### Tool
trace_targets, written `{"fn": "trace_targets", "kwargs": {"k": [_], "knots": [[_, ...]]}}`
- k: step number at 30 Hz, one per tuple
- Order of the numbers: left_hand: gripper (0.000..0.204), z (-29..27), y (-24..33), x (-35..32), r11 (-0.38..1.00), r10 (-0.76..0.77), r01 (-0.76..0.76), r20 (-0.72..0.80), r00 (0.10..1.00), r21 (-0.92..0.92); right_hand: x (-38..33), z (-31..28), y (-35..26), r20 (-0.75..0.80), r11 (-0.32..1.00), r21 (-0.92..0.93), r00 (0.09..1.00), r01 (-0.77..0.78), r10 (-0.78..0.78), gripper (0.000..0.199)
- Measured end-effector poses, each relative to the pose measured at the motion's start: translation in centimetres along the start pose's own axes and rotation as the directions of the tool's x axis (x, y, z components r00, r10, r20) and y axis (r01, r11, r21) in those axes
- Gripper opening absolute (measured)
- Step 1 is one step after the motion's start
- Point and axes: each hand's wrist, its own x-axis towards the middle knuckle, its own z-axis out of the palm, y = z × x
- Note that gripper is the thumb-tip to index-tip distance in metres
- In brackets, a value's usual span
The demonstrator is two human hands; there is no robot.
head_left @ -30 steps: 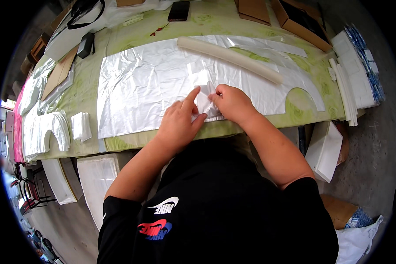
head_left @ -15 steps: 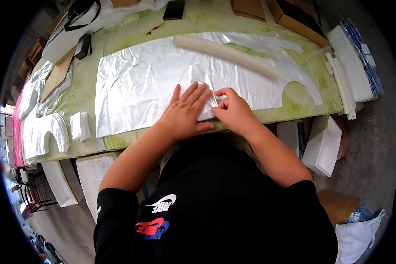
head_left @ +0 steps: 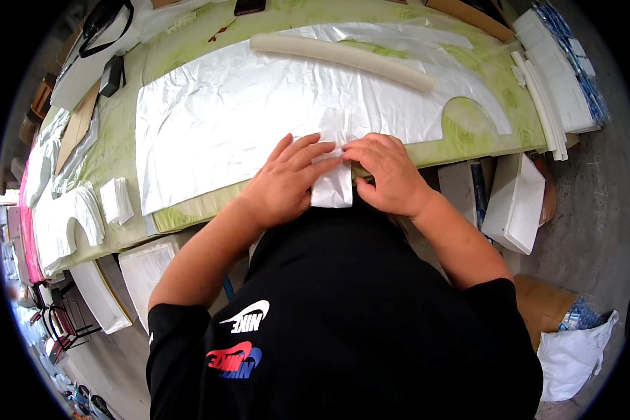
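A large sheet of thin white plastic film [head_left: 210, 133] lies spread and wrinkled on the table. At its near edge is a narrow folded white film piece [head_left: 334, 187], whose lower end hangs past the table edge toward me. My left hand [head_left: 290, 175] lies across this piece, its fingers stretched out. From the other side my right hand [head_left: 392, 171] touches it with bent fingertips, the thumb held apart below. The fingertips of both hands nearly meet over the fold. A long off-white roll [head_left: 343, 61] rests on the sheet beyond my hands.
The table has a green patterned cover [head_left: 182, 220]. At left sit a stack of white cut film [head_left: 63, 217], a small folded white stack [head_left: 117, 201] and a dark grey block [head_left: 111, 75]. White rolls [head_left: 539, 105] lie at the right edge. A white bin [head_left: 514, 203] stands below.
My right hand has moved up and turned its fingertips onto the folded piece. That piece's lower end now extends toward me over the table edge. My left fingers have come closer together.
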Motion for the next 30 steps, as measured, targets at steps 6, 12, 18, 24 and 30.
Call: {"fn": "trace_targets", "kwargs": {"k": [6, 12, 18, 24, 30], "knots": [[0.029, 1.3, -0.7, 0.5, 0.991, -0.122, 0.106, -0.234, 0.964, -0.081, 0.4, 0.2, 0.7, -0.030, 1.000, 0.014, 0.999, 0.010, -0.010, 0.044], [0.018, 1.5, -0.7, 1.4, 0.957, -0.289, 0.272, -0.302, 0.908, -0.099, 1.7, 1.5, 0.2, -0.228, 0.996, 0.021, 0.970, -0.082, 0.085, 0.021], [0.031, 2.4, -1.2, 1.5, 0.931, -0.359, 0.310, -0.348, 0.866, -0.190, 2.6, 2.3, 0.5, -0.232, 0.962, -0.158, 0.955, -0.224, 0.184, 0.017], [0.040, 2.2, -1.2, 2.5, 0.938, -0.341, 0.342, -0.318, 0.885, -0.052, 3.8, 2.2, 0.1, -0.141, 0.918, -0.259, 0.952, -0.299, 0.271, 0.020], [0.064, 2.3, -0.4, 3.5, 0.954, -0.216, 0.231, -0.099, 0.971, 0.193, 4.0, 1.8, 0.1, -0.086, 0.911, -0.162, 0.925, -0.380, 0.370, 0.023]]}}
